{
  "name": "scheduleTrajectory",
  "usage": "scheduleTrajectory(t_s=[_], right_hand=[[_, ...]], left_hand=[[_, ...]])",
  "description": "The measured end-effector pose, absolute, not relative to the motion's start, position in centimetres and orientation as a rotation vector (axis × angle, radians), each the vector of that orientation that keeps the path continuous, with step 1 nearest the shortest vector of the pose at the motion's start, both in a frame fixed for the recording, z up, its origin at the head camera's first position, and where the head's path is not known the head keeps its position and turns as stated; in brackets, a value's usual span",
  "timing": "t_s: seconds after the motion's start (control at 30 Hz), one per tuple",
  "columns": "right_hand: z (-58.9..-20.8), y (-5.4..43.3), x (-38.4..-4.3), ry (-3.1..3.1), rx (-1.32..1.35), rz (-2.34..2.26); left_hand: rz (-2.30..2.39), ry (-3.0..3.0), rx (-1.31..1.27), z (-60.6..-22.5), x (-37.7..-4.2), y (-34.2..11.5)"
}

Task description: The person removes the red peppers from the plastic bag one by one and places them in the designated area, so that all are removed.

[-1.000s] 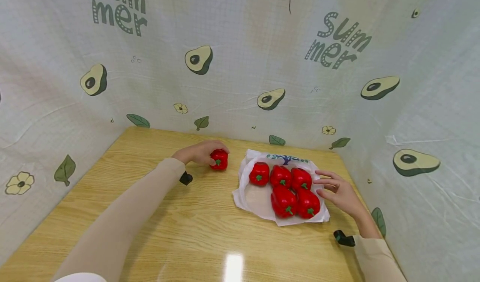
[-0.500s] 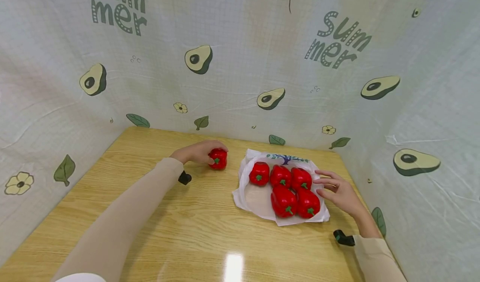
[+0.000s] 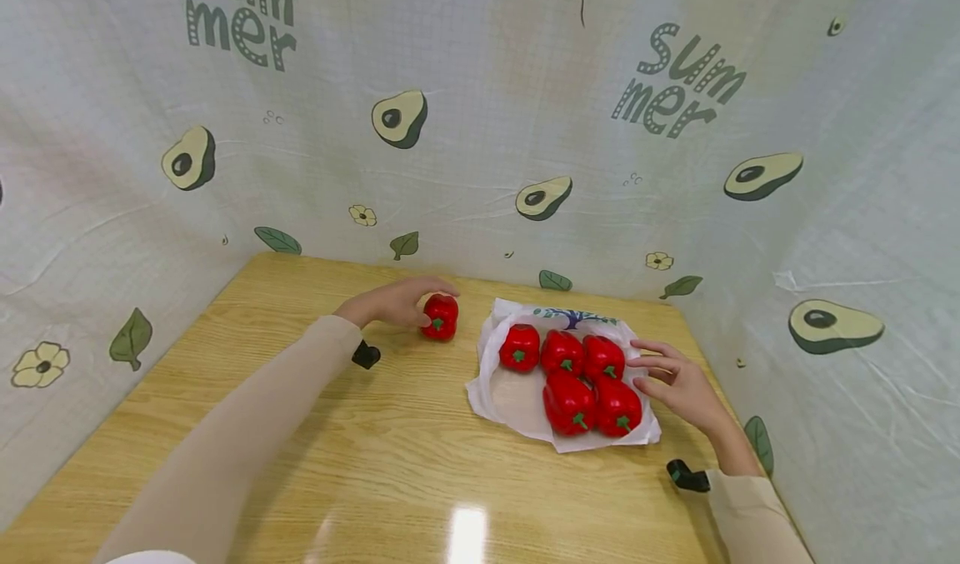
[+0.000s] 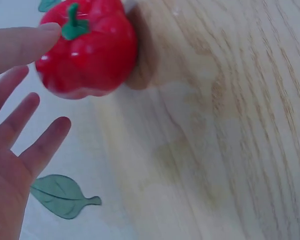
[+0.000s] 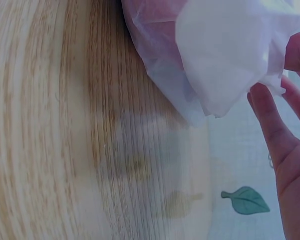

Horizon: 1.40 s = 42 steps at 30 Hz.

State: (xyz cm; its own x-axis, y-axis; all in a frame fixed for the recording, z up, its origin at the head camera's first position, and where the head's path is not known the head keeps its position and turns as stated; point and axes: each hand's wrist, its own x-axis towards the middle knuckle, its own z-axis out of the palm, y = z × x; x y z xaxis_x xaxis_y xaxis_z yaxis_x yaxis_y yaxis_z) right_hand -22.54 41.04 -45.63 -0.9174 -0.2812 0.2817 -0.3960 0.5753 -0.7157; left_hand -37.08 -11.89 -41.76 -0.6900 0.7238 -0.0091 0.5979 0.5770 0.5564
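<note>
In the head view a red bell pepper (image 3: 439, 317) with a green stem sits on the table, left of a container (image 3: 510, 410) lined with white paper-like sheet. My left hand (image 3: 393, 303) is just left of this pepper, fingers spread and extended behind it, the thumb by its stem side. In the left wrist view the thumb overlaps the pepper (image 4: 97, 55), and the other visible fingers stand apart from it. My right hand (image 3: 686, 393) rests its loosely spread fingers at the container's right edge. The right wrist view shows fingertips against the white sheet (image 5: 219, 55).
Several red bell peppers (image 3: 567, 401) lie in the container, mostly toward its right side, with bare lining at its front left. A cloth (image 3: 480, 131) printed with avocados and leaves hangs behind and beside the wooden table (image 3: 405, 464).
My left hand has loosened from the pepper and drawn back slightly left, and more of the pepper shows. The pepper has turned a little. My right hand has stayed put.
</note>
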Motion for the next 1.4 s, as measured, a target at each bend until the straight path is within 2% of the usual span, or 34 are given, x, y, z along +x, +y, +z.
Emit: scheduleTrajectory(t_s=[0.27, 0.63, 0.93, 1.4], right_hand=[[-45.6, 40.9, -22.9, -2.639, 0.623, 1.29], [-45.8, 41.0, -22.9, -2.623, 0.626, 1.328], [-45.7, 41.3, -22.8, -2.613, 0.623, 1.319], [-45.7, 41.4, -22.7, -2.626, 0.608, 1.301]], left_hand=[[0.786, 2.618, 1.196, -40.9, -36.5, -12.0], [0.849, 2.627, 1.305, -40.2, -33.8, -11.1], [0.838, 2.561, 1.504, -39.4, -31.4, -7.9], [0.941, 2.342, 1.467, -40.2, -28.4, -3.0]])
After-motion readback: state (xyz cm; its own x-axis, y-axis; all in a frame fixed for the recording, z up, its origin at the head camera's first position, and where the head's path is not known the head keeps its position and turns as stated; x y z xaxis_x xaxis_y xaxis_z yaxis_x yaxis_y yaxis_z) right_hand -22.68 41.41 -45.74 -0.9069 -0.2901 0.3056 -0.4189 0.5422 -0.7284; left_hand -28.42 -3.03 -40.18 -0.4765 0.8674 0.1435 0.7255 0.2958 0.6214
